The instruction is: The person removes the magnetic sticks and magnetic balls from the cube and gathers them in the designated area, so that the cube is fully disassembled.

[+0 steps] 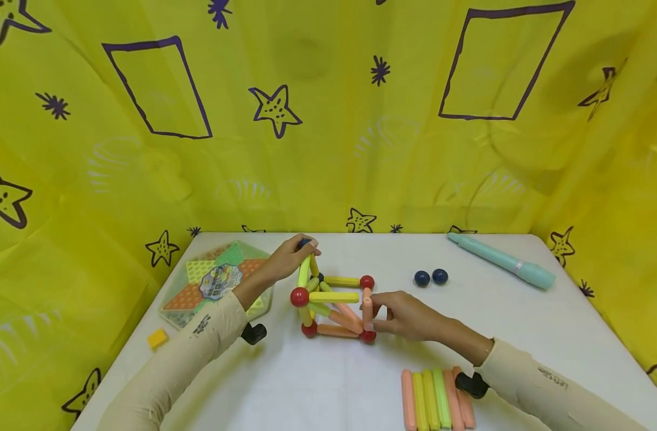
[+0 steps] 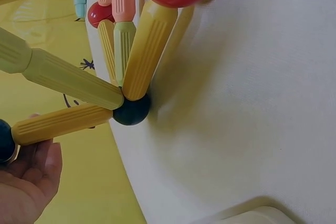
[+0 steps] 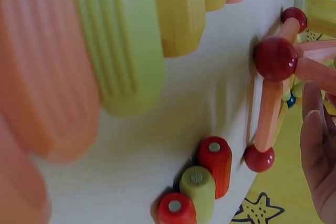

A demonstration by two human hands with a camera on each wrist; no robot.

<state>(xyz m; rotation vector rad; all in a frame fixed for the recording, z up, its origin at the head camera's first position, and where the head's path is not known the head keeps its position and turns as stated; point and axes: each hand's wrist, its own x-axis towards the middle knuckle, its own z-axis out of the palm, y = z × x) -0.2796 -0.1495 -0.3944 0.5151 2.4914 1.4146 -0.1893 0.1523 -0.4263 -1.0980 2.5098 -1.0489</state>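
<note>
"Where is the frame (image 1: 335, 297)?"

"On the desk (image 1: 317, 389), near its middle: coloured rods joined by red and navy balls."

"And the left hand (image 1: 287, 260)?"

"It grips the navy ball (image 2: 5, 140) at the top, fingers curled round it."

"The right hand (image 1: 406, 314)?"

"Narrow, pinching an upright pink rod (image 1: 367, 314) whose lower end meets a red ball (image 1: 368, 337)."

"What lies about?"

"A row of rods (image 1: 433, 398) by the right sleeve (image 1: 544, 383), two loose navy balls (image 1: 422, 278), a teal tube (image 1: 503, 260) far right, and a clear box (image 1: 259, 308) partly behind the left arm."
</note>
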